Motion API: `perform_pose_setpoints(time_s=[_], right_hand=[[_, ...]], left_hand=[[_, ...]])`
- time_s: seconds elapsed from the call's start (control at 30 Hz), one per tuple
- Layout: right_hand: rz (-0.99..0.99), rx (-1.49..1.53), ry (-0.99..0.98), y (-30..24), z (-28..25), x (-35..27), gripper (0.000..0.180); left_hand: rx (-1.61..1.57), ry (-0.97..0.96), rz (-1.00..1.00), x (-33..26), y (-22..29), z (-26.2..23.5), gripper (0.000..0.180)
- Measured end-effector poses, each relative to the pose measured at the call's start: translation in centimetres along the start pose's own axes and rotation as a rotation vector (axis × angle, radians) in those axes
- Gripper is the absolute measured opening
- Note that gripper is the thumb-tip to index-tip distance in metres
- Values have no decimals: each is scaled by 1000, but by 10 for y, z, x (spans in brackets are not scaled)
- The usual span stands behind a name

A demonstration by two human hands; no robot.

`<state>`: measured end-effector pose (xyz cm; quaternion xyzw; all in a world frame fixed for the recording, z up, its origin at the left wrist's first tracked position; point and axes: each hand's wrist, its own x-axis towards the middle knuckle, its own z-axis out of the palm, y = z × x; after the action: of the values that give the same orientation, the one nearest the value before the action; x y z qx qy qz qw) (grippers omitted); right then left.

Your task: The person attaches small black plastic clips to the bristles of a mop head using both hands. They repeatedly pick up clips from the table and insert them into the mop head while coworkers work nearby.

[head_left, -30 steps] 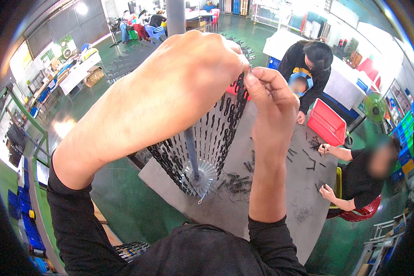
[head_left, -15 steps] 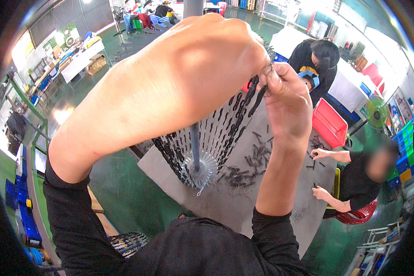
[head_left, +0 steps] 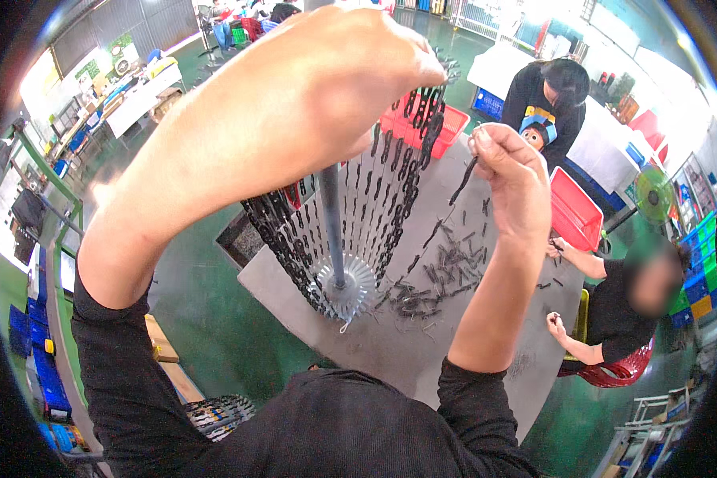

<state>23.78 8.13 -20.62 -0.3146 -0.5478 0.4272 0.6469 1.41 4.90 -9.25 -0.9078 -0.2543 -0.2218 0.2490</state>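
Note:
My right hand (head_left: 511, 179) is raised and pinches the top end of a strand of black pieces (head_left: 463, 182), which runs down and left toward the table. My left hand (head_left: 382, 60) is bent over near the top of the upright grey pole (head_left: 331, 215); its fingers are hidden behind the back of the hand. Around the pole many strands of black chain-like pieces (head_left: 410, 171) stretch between the top and a notched, pale disc (head_left: 357, 299) at the base. The strands partly pass behind my left forearm.
Loose black pieces (head_left: 456, 267) lie heaped on the grey table (head_left: 311, 323). Beyond the pole is a red tray (head_left: 450, 127); another red tray (head_left: 575, 209) stands at right. A co-worker (head_left: 613, 295) handles small pieces at the right edge; another person (head_left: 546, 103) leans farther back.
My hands have parted: the right moved slightly right and down with the strand, the left slightly left and up. The strand now hangs clear of the others.

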Motion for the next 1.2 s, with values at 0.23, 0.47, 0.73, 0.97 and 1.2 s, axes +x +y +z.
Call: perform_pose_setpoints(time_s=[0.23, 0.47, 0.73, 0.97, 1.2], right_hand=[[-407, -187, 330, 0, 52, -2, 10], [-332, -298, 421, -8, 80, -15, 12], [-368, -345, 394, -7, 83, -11, 10], [-124, 158, -30, -12, 53, 5, 14], [-23, 348, -386, -14, 26, 19, 15]], left_hand=[[-86, 9, 0, -5, 1, -2, 39], [-111, -66, -69, -3, 9, -9, 43], [39, -139, -141, 14, 11, 2, 34], [32, -106, -131, 14, 9, 4, 35], [0, -102, -53, 14, 2, 5, 37]])
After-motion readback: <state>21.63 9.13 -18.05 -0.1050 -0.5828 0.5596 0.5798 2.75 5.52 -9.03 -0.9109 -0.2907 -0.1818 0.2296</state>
